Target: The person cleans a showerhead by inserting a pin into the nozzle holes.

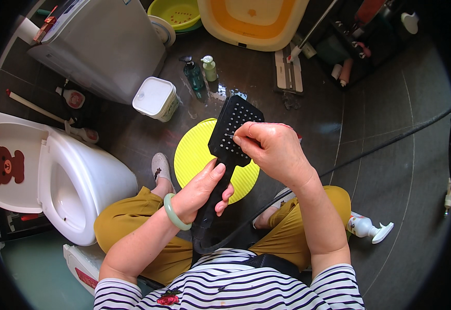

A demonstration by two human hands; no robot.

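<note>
My left hand [198,194], with a pale green bangle at its wrist, is wrapped round the handle of a black square shower head [230,121]. The nozzle face, dotted with rows of pale nozzles, is turned up toward me. Over that face my right hand [270,144] is closed in a pinch on a thin needle-like pin [229,135]. Its tip meets the face among the nozzles; whether it is inside one I cannot tell. From the handle's lower end a black hose [267,207] curves off to the right. Beneath the shower head lies a round yellow ribbed lid or mat [192,155].
A white toilet [88,181] stands at left, lid raised. Ahead are a white lidded tub [155,98], two pump bottles [193,75], a grey appliance [104,46] and an orange-white folding basin [254,20]. A flat mop [288,72] and a spray bottle [364,226] are on the right.
</note>
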